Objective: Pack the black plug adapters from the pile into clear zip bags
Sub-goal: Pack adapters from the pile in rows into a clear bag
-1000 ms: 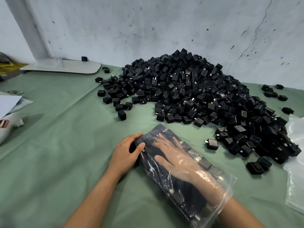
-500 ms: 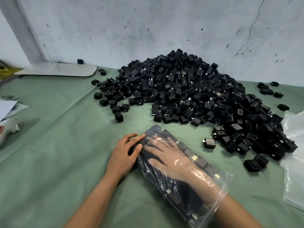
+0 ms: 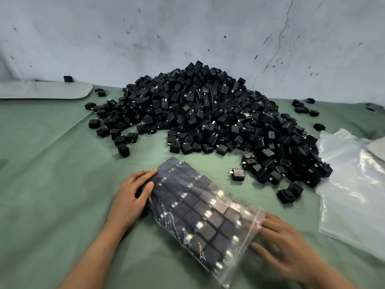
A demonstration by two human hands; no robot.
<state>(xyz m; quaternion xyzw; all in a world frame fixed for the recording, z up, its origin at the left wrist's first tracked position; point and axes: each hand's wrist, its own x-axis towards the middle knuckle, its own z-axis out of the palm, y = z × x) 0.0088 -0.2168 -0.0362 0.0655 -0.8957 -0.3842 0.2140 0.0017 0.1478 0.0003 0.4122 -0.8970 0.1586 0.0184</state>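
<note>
A big pile of black plug adapters (image 3: 208, 113) lies against the wall on the green cloth. In front of it a clear zip bag (image 3: 198, 207) lies flat, filled with neat rows of adapters, its open mouth towards me on the right. My left hand (image 3: 131, 197) holds the bag's far left end, thumb on top and fingers along its edge. My right hand (image 3: 287, 245) is outside the bag at its mouth, with spread fingers touching the zip edge; it is blurred. One loose adapter (image 3: 237, 174) sits just right of the bag.
A stack of empty clear bags (image 3: 352, 184) lies at the right. Stray adapters (image 3: 123, 150) are scattered left of the pile and a few (image 3: 302, 109) at the back right. A flat white board (image 3: 45, 90) rests at the back left by the wall.
My right hand has drawn out of the bag and now rests at its mouth. My left hand stays on the bag's far end. The view has shifted slightly.
</note>
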